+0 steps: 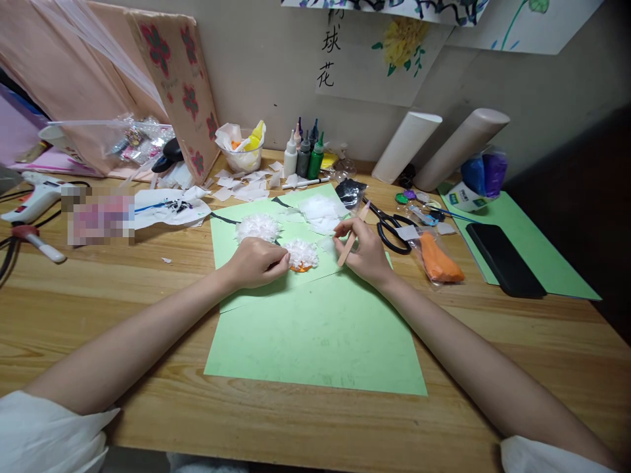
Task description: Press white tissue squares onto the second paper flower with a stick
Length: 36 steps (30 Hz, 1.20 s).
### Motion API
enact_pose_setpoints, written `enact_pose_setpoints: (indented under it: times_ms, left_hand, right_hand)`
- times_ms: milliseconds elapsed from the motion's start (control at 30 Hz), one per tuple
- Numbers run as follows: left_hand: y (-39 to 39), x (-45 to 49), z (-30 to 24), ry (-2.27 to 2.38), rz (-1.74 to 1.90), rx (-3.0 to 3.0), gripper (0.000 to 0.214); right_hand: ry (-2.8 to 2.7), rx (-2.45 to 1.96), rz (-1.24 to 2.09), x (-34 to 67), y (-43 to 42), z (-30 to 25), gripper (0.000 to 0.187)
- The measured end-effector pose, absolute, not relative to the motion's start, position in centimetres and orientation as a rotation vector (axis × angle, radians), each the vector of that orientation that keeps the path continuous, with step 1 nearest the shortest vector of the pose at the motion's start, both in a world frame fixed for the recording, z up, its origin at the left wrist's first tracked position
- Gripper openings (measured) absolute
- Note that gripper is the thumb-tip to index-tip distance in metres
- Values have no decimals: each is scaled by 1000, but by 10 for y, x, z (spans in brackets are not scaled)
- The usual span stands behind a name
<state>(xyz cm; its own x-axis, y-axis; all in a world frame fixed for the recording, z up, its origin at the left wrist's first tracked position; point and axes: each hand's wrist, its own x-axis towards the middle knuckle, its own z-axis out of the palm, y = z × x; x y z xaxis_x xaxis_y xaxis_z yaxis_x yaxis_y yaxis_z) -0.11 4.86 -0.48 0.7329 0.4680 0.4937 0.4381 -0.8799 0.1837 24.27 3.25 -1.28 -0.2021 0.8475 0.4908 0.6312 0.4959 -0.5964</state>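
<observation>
My left hand (257, 263) is closed in a pinch over the green paper (315, 335); whatever its fingertips may hold is too small to make out. Just beyond it lies a white ruffled paper puff (257, 228) with a black strip at its upper left. Beside the fingertips is a smaller white puff (302, 252) with orange along its lower edge. My right hand (363, 253) grips a flat wooden craft stick (348, 248), slanted. Near its fingertips is a thin white scrap (325, 245). Farther back rests a stack of white tissue squares (323, 213).
Black-handled scissors (394, 233) and a bag of orange clay (438, 259) lie right of my right hand. A black phone (505, 259) is farther right. Behind stand paint bottles (303, 154), a plastic cup (242, 154) and paper scraps (246, 186). A glue gun (32, 200) lies left.
</observation>
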Motion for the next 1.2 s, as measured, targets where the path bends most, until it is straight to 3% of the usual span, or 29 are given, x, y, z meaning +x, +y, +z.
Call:
enact_pose_setpoints:
  times_ms: [500, 667, 867, 1200]
  left_hand:
    - [48, -2, -3, 764, 891, 2871, 35]
    - [47, -3, -2, 728, 846, 2804, 22]
    - [43, -2, -2, 537, 791, 2770, 19]
    - [41, 0, -3, 538, 798, 2802, 13]
  right_hand:
    - [-1699, -989, 777, 230, 19, -13, 15]
    - [-1573, -973, 1055, 218, 9, -11, 21]
    - [-1780, -949, 922, 201, -12, -9, 12]
    - [-1996, -800, 663, 199, -12, -15, 15]
